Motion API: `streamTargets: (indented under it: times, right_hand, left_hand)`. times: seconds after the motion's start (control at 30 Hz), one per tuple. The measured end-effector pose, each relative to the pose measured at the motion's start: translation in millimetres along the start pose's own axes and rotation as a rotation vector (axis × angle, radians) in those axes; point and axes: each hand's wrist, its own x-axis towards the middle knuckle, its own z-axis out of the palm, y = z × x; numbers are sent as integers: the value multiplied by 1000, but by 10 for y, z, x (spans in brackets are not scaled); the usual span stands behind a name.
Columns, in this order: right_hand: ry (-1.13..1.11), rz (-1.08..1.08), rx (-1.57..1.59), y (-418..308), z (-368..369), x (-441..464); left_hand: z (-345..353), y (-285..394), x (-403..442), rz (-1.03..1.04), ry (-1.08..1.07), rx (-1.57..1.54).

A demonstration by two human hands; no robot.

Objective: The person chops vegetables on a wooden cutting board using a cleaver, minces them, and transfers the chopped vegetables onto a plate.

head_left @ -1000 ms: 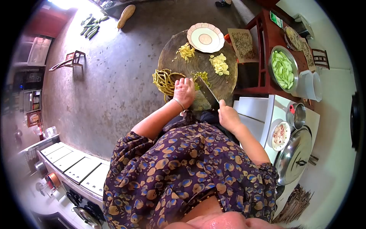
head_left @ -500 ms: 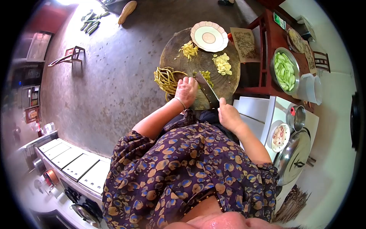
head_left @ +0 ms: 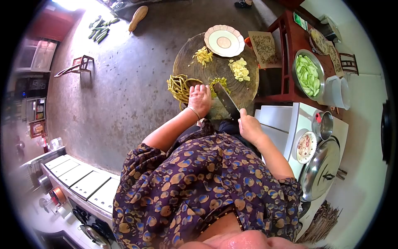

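Observation:
My left hand [head_left: 200, 100] presses down on a bunch of yellow-green long beans [head_left: 179, 88], fingers curled together over their ends. In my right hand [head_left: 250, 126] is the handle of a cleaver [head_left: 226, 101]; its dark blade lies just right of my left fingertips, beside a small heap of chopped long beans [head_left: 219, 82]. Everything rests on a round wooden chopping block [head_left: 186, 58]. Farther back on it are pale yellow strips [head_left: 203, 56], a pile of whitish slices that look like garlic [head_left: 239, 69] and a scalloped plate [head_left: 224, 40] at the far edge.
To the right, a dark red table [head_left: 287, 62] bears a metal bowl of sliced green vegetable [head_left: 307, 75] and a plastic container [head_left: 336, 93]. Nearer stand a plate of meat-like pieces [head_left: 306, 147] and a large pot lid [head_left: 319, 170]. A squash [head_left: 138, 18] lies on the floor.
The cleaver blade has tilted, showing more of its flat face, and shifted slightly away from my left fingers. My left hand stays on the long beans. The whole view has moved a little.

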Motion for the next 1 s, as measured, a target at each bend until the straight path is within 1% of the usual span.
streamTargets:
  times: [0.07,0.13,0.37,0.43,0.53,0.63,0.67,0.7,0.8,0.9,1.0]
  right_hand:
    - [49,-4,8,-44,-19,-16]
    - [86,3,3,-151,-94,-31]
    - [16,-41,11,-164,-61,41]
    - [4,-51,8,-151,-26,77]
    - [-60,11,55,-193,-100,213]
    - [38,-18,32,-207,182,432]
    - [-23,37,-25,-264,186,415]
    - [-33,44,-24,-305,168,378]
    - [-57,55,-26,-256,115,264]
    - [-44,41,-14,-180,32,126]
    - [-10,43,-10,-203,-24,72]
  left_hand:
    - [-35,-31,-36,16,83,-56]
    - [-16,-53,-27,10,12,-43]
    - [13,-25,-10,51,-67,1]
    - [-46,-18,-15,82,-63,3]
    - [-56,-26,-11,88,-33,-18]
    - [-61,0,-6,72,-10,-35]
    - [-47,-1,-3,58,7,-31]
    - [-39,3,-33,49,17,-29]
    - [-45,-13,-18,47,-103,15]
    - [-4,-28,-17,16,-49,47]
    - [-89,-83,-49,45,27,-3]
